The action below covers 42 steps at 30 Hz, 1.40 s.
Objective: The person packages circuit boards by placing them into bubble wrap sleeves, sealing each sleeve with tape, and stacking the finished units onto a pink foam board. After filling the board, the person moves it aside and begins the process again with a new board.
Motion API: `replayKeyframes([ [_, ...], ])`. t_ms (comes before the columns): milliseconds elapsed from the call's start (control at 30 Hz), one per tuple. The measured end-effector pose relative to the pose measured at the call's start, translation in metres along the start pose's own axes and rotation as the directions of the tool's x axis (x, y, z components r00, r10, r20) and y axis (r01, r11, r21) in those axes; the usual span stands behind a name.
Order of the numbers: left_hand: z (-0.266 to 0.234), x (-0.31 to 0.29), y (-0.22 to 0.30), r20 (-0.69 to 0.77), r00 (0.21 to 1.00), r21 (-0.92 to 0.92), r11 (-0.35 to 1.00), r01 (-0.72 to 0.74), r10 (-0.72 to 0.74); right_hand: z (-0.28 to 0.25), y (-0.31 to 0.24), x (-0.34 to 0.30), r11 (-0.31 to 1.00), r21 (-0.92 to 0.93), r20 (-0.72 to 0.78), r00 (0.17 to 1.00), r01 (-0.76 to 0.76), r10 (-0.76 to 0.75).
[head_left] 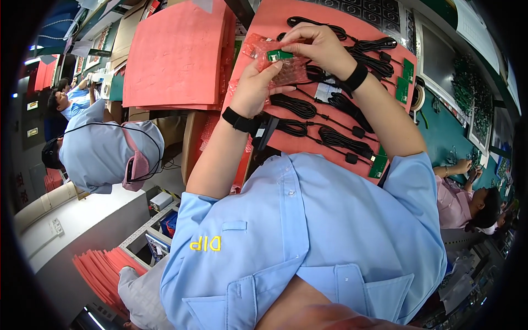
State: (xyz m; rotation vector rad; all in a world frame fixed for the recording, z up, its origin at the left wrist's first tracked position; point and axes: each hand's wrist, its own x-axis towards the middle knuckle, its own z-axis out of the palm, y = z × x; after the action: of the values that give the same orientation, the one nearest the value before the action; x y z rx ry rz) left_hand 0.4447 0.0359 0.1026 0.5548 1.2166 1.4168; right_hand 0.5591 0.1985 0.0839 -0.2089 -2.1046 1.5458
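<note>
A small green circuit board (pixel 279 55) sits at a pink bubble-wrap bag (pixel 293 71) above a pink foam sheet. My left hand (pixel 254 83) is closed on the bag, its thumb by the board's lower edge. From the right, my right hand (pixel 322 48) pinches the board's right end between thumb and fingers. How much of the board lies inside the bag I cannot tell. Bundled black cables (pixel 300 105) lie around and below my hands, several ending in green boards (pixel 403 89) at the sheet's right edge.
A tall stack of pink foam sheets (pixel 173 55) stands left of my hands. To the right are a framed tray (pixel 437 47) and a green work surface (pixel 440 129). Co-workers (pixel 113 148) are close by on the left, and another person's hands (pixel 467 168) work at the right.
</note>
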Motion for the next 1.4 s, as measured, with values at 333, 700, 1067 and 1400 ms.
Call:
replayKeyframes([
  [333, -0.014, 0.002, -0.003, 0.043, 0.978, -0.160, 0.965, 0.209, -0.205, -0.012, -0.014, -0.011, 0.880, -0.324, 0.300, 0.920, 0.347, -0.252],
  [700, -0.018, 0.009, 0.005, 0.050, 0.985, -0.117, 0.978, 0.171, -0.166, -0.009, -0.010, -0.016, 0.862, -0.343, 0.290, 0.915, 0.372, -0.280],
  [1067, -0.002, 0.021, -0.001, 0.043, 0.965, -0.107, 0.959, 0.261, -0.258, -0.014, -0.014, -0.028, 0.722, -0.506, 0.333, 0.879, 0.472, -0.341],
  [1400, -0.030, 0.024, -0.003, -0.198, 0.980, 0.146, 0.989, 0.005, 0.024, -0.175, -0.039, -0.227, 0.860, -0.239, -0.860, 0.510, -0.450, 0.028],
])
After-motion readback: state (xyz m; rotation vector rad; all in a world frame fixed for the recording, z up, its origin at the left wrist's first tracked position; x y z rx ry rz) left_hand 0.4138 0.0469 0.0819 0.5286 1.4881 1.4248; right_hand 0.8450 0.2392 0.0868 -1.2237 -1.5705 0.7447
